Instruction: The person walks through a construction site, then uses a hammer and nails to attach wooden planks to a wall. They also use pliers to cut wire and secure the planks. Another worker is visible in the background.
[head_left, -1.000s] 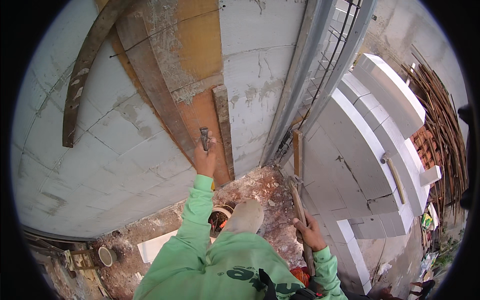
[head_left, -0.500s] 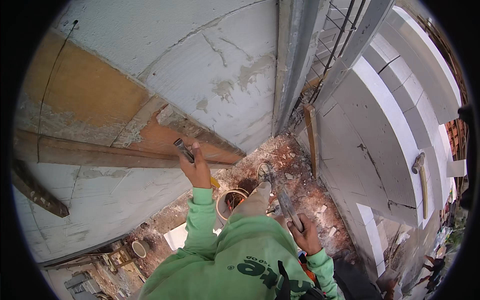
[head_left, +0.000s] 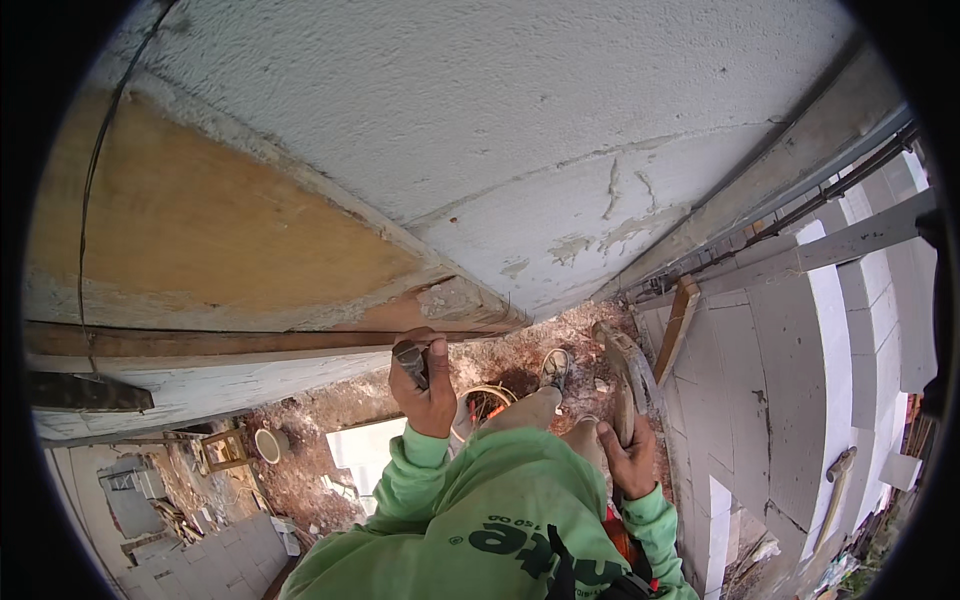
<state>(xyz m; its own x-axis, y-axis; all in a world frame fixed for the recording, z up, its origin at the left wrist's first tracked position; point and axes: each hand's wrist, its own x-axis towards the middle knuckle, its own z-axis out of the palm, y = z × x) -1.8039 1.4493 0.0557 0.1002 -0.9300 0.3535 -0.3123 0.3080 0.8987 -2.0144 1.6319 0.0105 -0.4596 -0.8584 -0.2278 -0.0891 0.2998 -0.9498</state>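
Observation:
My left hand [head_left: 428, 398] is closed around a short dark steel chisel [head_left: 410, 358], its blunt end poking out beside the thumb. This hand is close to the lower wooden rail of the board on the wall. Lower right, my right hand [head_left: 632, 458] grips a hammer [head_left: 628, 362] by its handle. The long grey head points away from me, over the ground near my feet, and touches nothing I can see. The yellow-brown wooden board [head_left: 220, 225] lies against the pale block wall [head_left: 560, 190], with a dark wire hanging across its left part.
A round bucket [head_left: 462, 418] with tools in it stands by my feet. Rubble covers the reddish ground [head_left: 340, 395]. A timber piece [head_left: 678, 328] leans near the corner. Stacked white blocks [head_left: 735, 400] rise on the right, with another hammer [head_left: 832, 495] on them.
My view has swung left and closer to the wall board. The left hand has turned the chisel's end toward me. The hammer's head has risen and now shows more fully.

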